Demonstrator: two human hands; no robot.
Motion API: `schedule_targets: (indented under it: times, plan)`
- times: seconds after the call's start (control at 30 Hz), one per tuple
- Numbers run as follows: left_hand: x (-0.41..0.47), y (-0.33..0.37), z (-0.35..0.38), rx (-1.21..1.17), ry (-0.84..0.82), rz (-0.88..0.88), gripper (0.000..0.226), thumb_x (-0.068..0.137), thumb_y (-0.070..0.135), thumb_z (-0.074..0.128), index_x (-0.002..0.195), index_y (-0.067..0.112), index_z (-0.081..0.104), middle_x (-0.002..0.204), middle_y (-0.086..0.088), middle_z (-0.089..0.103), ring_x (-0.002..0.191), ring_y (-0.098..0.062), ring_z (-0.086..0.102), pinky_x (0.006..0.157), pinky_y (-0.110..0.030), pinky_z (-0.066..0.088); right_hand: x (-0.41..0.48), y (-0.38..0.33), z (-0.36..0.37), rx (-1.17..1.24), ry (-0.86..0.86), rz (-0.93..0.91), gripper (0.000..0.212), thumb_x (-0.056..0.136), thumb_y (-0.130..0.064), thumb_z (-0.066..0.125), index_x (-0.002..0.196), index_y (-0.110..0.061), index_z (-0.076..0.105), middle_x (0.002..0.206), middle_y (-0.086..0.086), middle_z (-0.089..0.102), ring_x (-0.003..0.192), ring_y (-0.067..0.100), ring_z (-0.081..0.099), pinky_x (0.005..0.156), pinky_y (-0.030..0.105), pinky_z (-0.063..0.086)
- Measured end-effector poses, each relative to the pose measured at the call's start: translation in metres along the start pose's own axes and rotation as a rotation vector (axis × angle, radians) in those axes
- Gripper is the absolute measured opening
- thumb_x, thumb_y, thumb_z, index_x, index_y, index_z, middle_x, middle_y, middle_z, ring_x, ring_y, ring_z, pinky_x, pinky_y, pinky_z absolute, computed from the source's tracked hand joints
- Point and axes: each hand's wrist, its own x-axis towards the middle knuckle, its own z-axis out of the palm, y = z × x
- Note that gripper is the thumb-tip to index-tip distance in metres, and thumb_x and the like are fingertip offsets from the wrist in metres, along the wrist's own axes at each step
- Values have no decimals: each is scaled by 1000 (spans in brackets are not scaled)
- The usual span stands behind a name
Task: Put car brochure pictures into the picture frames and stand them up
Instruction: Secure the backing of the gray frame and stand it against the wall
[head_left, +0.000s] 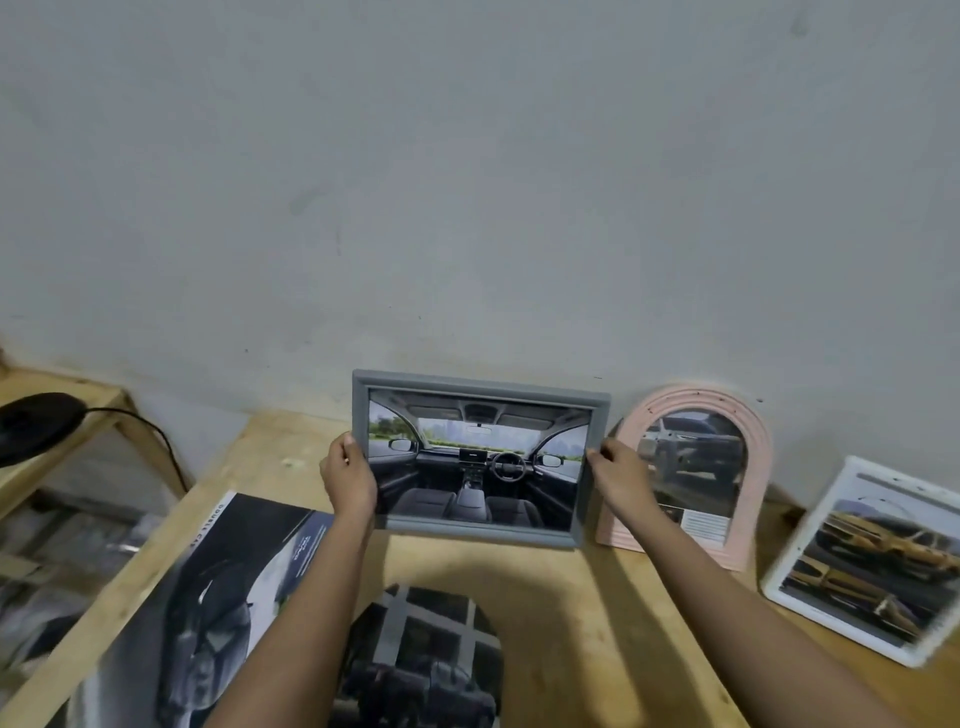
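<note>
I see both hands on the grey rectangular plastic frame (480, 383) holding a car-interior picture. Left hand (349, 475) grips its left edge, thumb on the front. Right hand (621, 470) pinches the right edge. The frame is upright, facing me, between the two hands, with its lower edge at the light wooden table (571, 597); I can't tell whether it touches.

Just right of the right hand: pink arched frame (701, 397) leaning on the bare grey wall (467, 182), car picture inside. Further right: white rectangular frame (810, 535), tilted back, yellow cars in it.

Below the left forearm: dark open car brochure (218, 597), flat on the table. Between the forearms: arch-shaped brochure cutout (426, 660).

Far left of the grip: wooden side shelf (104, 400) with a black corded object (31, 423).
</note>
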Motion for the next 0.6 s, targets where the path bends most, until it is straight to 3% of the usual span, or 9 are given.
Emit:
schedule_targets:
  times: [0.17, 0.3, 0.37, 0.5, 0.57, 0.6]
  plan:
    - [34, -12, 14, -11, 147, -68, 41, 101, 31, 32, 107, -1, 56, 117, -26, 48, 101, -41, 53, 93, -50, 42, 26, 0, 37, -9, -9, 25, 22, 97, -14, 42, 76, -7, 45, 71, 9, 49, 75, 25, 47, 62, 31, 27]
    - [54, -20, 25, -29, 167, -61, 42, 101, 28, 32, 101, -7, 55, 116, -33, 47, 102, -46, 50, 94, -52, 41, 42, -1, 60, 18, 39, 70, 35, 96, -13, 41, 62, -14, 33, 61, 3, 40, 68, 24, 40, 58, 34, 19]
    - [63, -26, 30, -44, 161, -66, 40, 101, 31, 32, 93, -1, 54, 111, -31, 49, 103, -44, 51, 94, -51, 41, 47, -1, 67, 43, 47, 89, 37, 97, -14, 40, 61, -17, 31, 61, 1, 40, 64, 23, 38, 57, 34, 16]
    - [74, -31, 43, -83, 142, -97, 44, 100, 31, 35, 111, -6, 55, 120, -32, 47, 111, -43, 48, 99, -50, 38, 52, 3, 74, 104, 132, 41, 36, 98, -14, 38, 63, -19, 32, 62, 0, 39, 57, 13, 36, 56, 36, 21]
    - [77, -32, 50, -101, 138, -78, 43, 100, 30, 37, 109, -8, 56, 114, -33, 49, 105, -44, 49, 97, -48, 40, 53, 8, 79, 122, 197, 12, 36, 98, -14, 38, 63, -21, 32, 63, -1, 39, 59, 15, 36, 56, 34, 22]
    - [76, -31, 53, -107, 136, -50, 41, 101, 28, 38, 103, -7, 58, 102, -30, 50, 93, -40, 52, 90, -45, 44, 52, 10, 80, 122, 225, 6, 36, 98, -14, 38, 64, -21, 32, 63, -1, 39, 60, 16, 36, 57, 32, 22]
